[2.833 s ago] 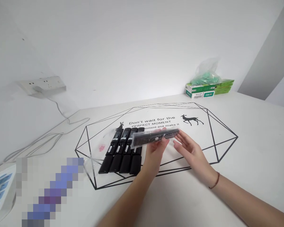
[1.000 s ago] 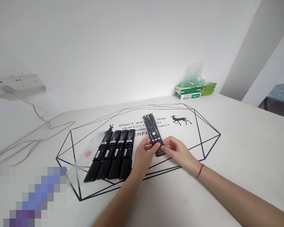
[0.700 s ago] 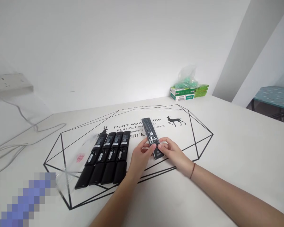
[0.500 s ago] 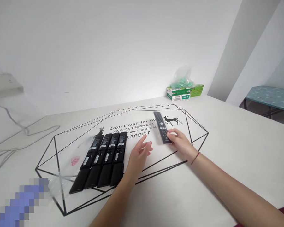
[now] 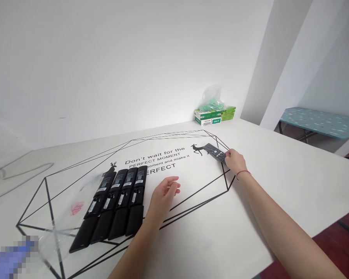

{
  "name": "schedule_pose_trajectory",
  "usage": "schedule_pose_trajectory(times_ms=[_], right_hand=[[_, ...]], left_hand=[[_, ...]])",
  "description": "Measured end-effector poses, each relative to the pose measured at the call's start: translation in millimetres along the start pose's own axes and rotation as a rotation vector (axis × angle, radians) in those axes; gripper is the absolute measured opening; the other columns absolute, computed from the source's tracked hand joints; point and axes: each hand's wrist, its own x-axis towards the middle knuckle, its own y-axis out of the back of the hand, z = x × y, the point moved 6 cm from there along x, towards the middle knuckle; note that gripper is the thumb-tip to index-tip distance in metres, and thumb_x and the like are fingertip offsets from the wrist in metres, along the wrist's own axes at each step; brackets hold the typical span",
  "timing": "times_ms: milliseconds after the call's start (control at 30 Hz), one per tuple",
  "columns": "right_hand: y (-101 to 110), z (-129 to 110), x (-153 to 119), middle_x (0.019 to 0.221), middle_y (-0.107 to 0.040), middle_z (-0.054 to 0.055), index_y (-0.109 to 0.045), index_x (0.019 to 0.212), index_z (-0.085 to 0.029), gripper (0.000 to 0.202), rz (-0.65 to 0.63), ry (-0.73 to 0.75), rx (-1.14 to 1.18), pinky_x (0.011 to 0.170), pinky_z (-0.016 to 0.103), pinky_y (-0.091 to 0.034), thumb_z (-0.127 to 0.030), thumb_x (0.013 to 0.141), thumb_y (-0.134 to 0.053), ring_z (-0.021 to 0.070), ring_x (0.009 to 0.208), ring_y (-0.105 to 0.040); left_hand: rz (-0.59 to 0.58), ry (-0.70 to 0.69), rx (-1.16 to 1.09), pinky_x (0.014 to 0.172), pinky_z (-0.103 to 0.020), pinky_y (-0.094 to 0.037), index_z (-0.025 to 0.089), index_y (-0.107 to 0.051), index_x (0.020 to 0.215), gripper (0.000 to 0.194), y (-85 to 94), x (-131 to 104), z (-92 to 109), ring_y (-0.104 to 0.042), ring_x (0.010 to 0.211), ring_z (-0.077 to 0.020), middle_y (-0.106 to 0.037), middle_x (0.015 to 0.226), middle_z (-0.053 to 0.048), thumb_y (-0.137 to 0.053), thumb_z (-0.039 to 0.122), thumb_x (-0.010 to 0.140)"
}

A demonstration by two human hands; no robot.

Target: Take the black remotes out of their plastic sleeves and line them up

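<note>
My right hand [image 5: 235, 161] grips the near end of a black remote control [image 5: 215, 152], its button side facing up, over the printed deer on the right of the table. My left hand [image 5: 165, 190] holds nothing; its fingers are loosely curled and apart above the table. Left of it, several black remote controls [image 5: 122, 197] lie face down in a side-by-side row. Their battery compartments show, with white labels and dark covers. Under and beside the row is a clear plastic bag [image 5: 66, 221] with a pink mark.
Green and white boxes [image 5: 208, 116] with a plastic bag [image 5: 211, 99] on top stand against the wall at the back. A cable [image 5: 26, 174] lies on the white table [image 5: 279, 166] at left. Further right is a teal patterned table [image 5: 320, 122]. A blurred blue shape [image 5: 11, 257] fills the lower left.
My right hand has carried the remote control to the right and tilted it flatter, away from my left hand. My left hand stays near the row. The view has turned a little right.
</note>
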Motion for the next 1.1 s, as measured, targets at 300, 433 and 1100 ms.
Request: schedule_pose_trajectory(times_ms=[300, 433, 1100], right_hand=[[-4, 0, 0, 0.091, -0.068, 0.015, -0.062, 0.104, -0.016, 0.031, 0.050, 0.025, -0.115, 0.074, 0.035, -0.044, -0.017, 0.083, -0.040, 0.0275, 0.088, -0.063], [-4, 0, -1, 0.091, -0.069, 0.016, -0.057, 0.116, -0.015, 0.037, 0.051, 0.027, -0.126, 0.074, 0.035, -0.044, -0.019, 0.086, -0.037, 0.0274, 0.087, -0.064], [-26, -35, -22, 0.144, -0.037, 0.023, -0.056, 0.124, -0.008, 0.045, 0.095, 0.420, -0.214, 0.107, 0.053, -0.025, -0.032, 0.087, -0.046, 0.0387, 0.139, -0.021]], left_hand=[[-0.024, -0.028, 0.093, 0.068, -0.030, -0.049, 0.019, -0.066, 0.093, 0.028, -2.2, 0, -1, -0.066, 0.077, -0.0186, -0.067, 0.083, -0.004, -0.050, 0.038, 0.079], [-0.063, -0.009, 0.119, 0.065, -0.028, -0.048, 0.021, -0.065, 0.094, 0.027, -6.7, -3, -2, -0.065, 0.078, -0.0179, -0.067, 0.083, -0.003, -0.049, 0.037, 0.080], [-0.130, -0.427, 0.482, 0.058, -0.026, -0.039, 0.024, -0.071, 0.095, 0.031, -11.9, -19, 23, -0.047, 0.052, -0.0134, -0.058, 0.059, 0.001, -0.042, 0.026, 0.083]])
